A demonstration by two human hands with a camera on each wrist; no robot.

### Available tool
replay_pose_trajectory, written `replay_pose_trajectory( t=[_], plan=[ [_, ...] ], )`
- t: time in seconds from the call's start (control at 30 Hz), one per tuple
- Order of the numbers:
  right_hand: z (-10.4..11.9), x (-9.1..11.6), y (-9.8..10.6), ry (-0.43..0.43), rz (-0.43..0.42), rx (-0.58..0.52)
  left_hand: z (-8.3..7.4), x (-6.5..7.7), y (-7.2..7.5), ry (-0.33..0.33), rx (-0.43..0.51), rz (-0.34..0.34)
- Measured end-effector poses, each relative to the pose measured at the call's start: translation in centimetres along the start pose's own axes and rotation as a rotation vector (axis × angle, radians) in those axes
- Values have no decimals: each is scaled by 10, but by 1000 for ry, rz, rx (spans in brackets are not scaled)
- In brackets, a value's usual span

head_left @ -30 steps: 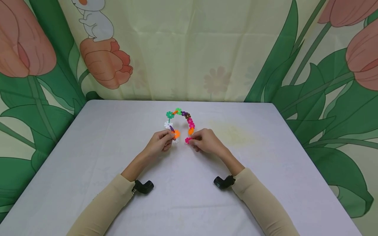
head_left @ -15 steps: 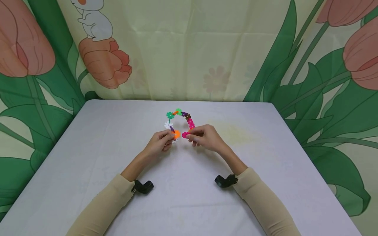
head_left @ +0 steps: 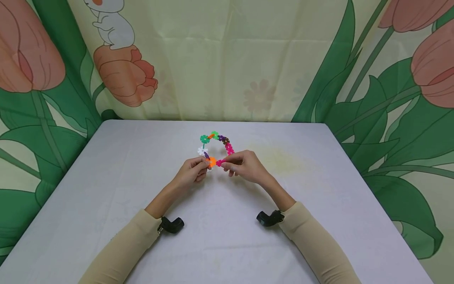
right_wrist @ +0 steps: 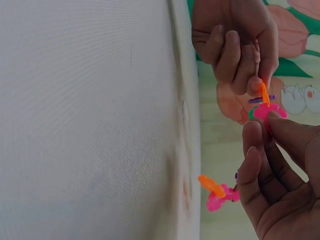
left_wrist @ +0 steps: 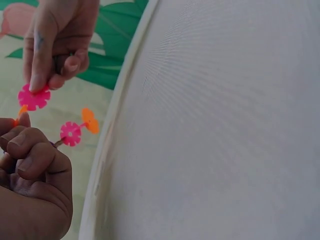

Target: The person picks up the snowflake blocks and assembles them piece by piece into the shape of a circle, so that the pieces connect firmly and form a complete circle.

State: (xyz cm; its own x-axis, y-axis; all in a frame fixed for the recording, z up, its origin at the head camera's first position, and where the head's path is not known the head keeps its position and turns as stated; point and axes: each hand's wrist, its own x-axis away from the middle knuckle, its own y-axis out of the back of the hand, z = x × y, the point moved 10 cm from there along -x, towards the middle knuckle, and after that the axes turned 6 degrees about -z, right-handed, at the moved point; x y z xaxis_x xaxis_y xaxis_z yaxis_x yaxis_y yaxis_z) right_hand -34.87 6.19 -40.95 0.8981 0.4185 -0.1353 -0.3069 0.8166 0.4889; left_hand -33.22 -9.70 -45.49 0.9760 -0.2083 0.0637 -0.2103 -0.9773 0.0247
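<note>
A chain of colourful notched plastic snowflake discs curves in an arc beyond both hands, with a green disc [head_left: 204,139], a white disc [head_left: 202,151] and pink discs [head_left: 229,148] among its links. My left hand [head_left: 194,170] pinches the orange disc [head_left: 213,161] at the chain's near left end. Between thumb and finger, my right hand [head_left: 246,166] holds a single pink disc [right_wrist: 270,111], its edge right at the orange disc. The chain's other end, a second orange disc [left_wrist: 90,121] joined to a pink disc [left_wrist: 70,134], hangs free in the wrist views.
A white cloth covers the table [head_left: 227,236], with a faint yellowish stain [head_left: 283,159] right of the hands. Behind it hangs a curtain [head_left: 227,71] printed with tulips and a rabbit. Black wrist cameras [head_left: 172,225] sit at both sleeve cuffs.
My right hand has moved the pink disc left and slightly up, from apart to right against the orange disc. The left hand has stayed nearly still.
</note>
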Motion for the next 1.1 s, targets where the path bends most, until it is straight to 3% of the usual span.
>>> replay_pose_trajectory(
  t=[0.47,1.1],
  plan=[
    [12,3,-3,99,-46,24,-3,1,-2,-45,10,26],
    [18,4,-4,153,-95,82,0,2,-3,-35,12,21]
  ],
)
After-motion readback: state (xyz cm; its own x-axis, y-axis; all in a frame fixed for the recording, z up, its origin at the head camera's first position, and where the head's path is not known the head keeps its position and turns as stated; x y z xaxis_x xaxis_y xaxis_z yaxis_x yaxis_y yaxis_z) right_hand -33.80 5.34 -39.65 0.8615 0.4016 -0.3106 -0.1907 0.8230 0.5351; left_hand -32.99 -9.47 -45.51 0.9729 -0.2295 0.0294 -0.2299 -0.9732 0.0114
